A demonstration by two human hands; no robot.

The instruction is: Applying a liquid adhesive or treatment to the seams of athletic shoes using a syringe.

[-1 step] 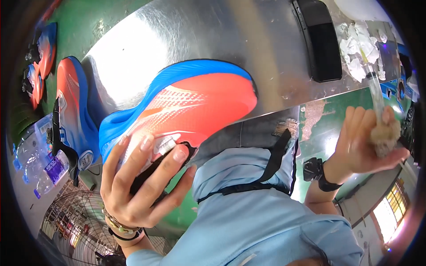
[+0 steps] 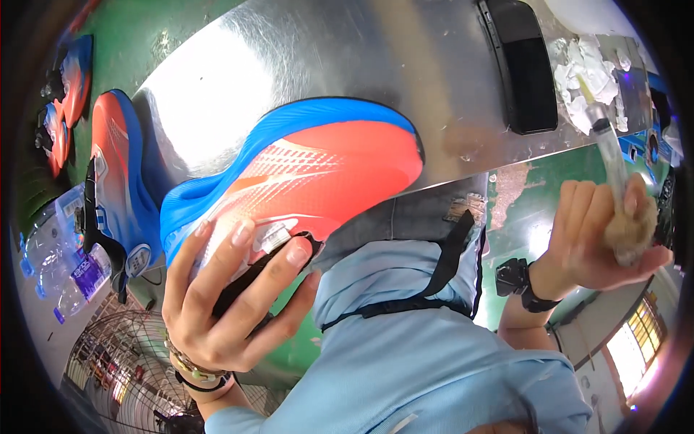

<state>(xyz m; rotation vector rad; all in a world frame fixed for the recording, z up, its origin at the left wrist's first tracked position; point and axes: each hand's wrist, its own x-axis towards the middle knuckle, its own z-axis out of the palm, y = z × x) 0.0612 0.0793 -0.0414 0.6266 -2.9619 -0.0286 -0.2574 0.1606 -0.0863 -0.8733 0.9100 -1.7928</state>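
Observation:
My left hand (image 2: 224,304) is wrapped around the collar of a sneaker (image 2: 340,166) with a coral upper and a blue sole. The shoe lies tilted on its side at the metal table's near edge, its toe pointing right and its sole facing away from me. Off to the right, my right hand (image 2: 593,231) is closed around a slim, clear-handled tool (image 2: 611,148) with a dark band and a pale tip; whether it is a brush or a syringe I cannot tell. A rough tan lump (image 2: 630,230) sits in the same grip, its kind unclear.
A second matching sneaker (image 2: 116,152) stands left of the table (image 2: 347,58), with more shoes (image 2: 72,94) beyond. Plastic bottles (image 2: 69,267) lie at the left above a wire fan (image 2: 119,362). A black phone (image 2: 526,72) and crumpled white paper (image 2: 578,72) rest at the far right.
My right hand has shifted slightly down and right with the tool and the tan lump. The sneaker's toe has moved a touch to the right in my left hand.

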